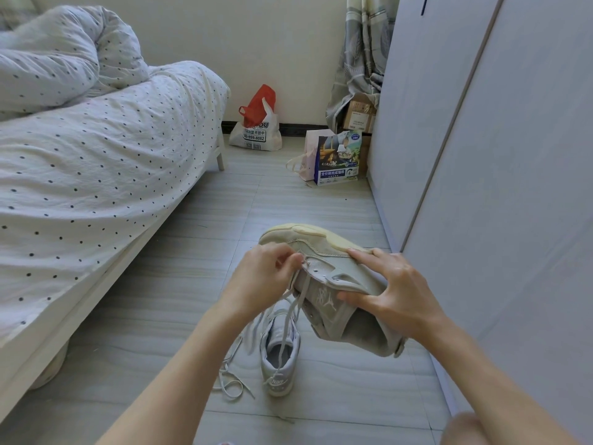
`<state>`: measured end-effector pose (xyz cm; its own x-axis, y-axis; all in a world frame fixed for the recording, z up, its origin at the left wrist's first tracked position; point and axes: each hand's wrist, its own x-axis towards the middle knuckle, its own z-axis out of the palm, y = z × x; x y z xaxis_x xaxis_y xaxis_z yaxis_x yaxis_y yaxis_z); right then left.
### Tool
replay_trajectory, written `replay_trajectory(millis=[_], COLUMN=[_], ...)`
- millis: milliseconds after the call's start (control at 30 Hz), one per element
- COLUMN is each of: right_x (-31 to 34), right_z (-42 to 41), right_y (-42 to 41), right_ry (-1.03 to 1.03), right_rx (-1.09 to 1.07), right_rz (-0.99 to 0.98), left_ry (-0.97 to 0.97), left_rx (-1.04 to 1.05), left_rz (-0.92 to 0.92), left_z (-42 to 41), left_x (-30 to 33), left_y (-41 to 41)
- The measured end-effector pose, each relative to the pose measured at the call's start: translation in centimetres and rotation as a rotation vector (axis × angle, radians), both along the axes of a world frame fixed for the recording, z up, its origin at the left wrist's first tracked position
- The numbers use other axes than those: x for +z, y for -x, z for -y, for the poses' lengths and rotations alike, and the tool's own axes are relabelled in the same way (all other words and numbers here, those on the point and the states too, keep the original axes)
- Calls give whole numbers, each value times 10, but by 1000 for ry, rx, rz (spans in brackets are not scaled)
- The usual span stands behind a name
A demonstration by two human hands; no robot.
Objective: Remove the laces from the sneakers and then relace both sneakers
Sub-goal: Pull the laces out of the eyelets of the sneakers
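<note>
Writing: heel of the sneaker on the floor (278, 354) reads NIKE; white bag (255, 131) by the wall shows 999-8082.
Held sneaker (333, 284): up in the air, tilted, jumping-figure logo on its tongue.
Right hand (398, 293): grip wrapped round the held sneaker's collar.
Left hand (266, 274): grip pinching the lace (290, 316) at the lower eyelets; its tail hangs down.
Loose lace (229, 377): on the floor, beside the other sneaker.
</note>
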<state>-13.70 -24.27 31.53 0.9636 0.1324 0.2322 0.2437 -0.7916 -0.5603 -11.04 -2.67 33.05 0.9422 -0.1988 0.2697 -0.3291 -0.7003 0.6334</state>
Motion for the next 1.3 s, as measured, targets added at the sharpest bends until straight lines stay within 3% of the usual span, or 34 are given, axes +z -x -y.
replay_trajectory(millis=[67, 200, 267, 300, 333, 433, 500, 700, 867, 933, 1033, 1100, 1233, 1300], right_x=[0, 0, 0, 0, 0, 1, 1, 3, 4, 4, 5, 4, 1, 1], right_z=[-1, -2, -1, 0, 0, 0, 1, 0, -5, -6, -7, -6, 0, 3], right_y=[-1, -1, -1, -1, -1, 0, -1, 0, 2, 2, 0, 0, 0, 0], right_ry=[-7, -11, -4, -7, -18, -113, -223, -548, -535, -521, -524, -561, -564, -602], right_rx=[4, -1, -8, -12, -16, -41, -71, -83, -99, -120, -156, -162, -178, -181], right_rz=[-1, -21, -27, -28, -30, -46, -66, -78, 3, 33, 58, 62, 70, 58], left_ry=[257, 1054, 1145, 1031, 785, -137, -356, 57, 283, 212, -181, -324, -497, -401], left_rx=[44, -39, 5, 72, 138, 82, 22, 22, 95, 145, 162, 54, -123, -126], left_rz=[-1, -145, -132, -111, -94, -237, -341, -440, -438, -329, 60, 198, 125, 33], left_z=[1, 0, -5, -9, -13, -20, -17, -6, 9, 13, 19, 22, 21, 22], left_x=[6, 22, 24, 22, 19, 0, -12, -13, -12, -11, -11, -9, -7, -4], left_y=[-1, 1, 0, -1, -4, -3, -2, -7, -2, 0, 6, 11, 13, 14])
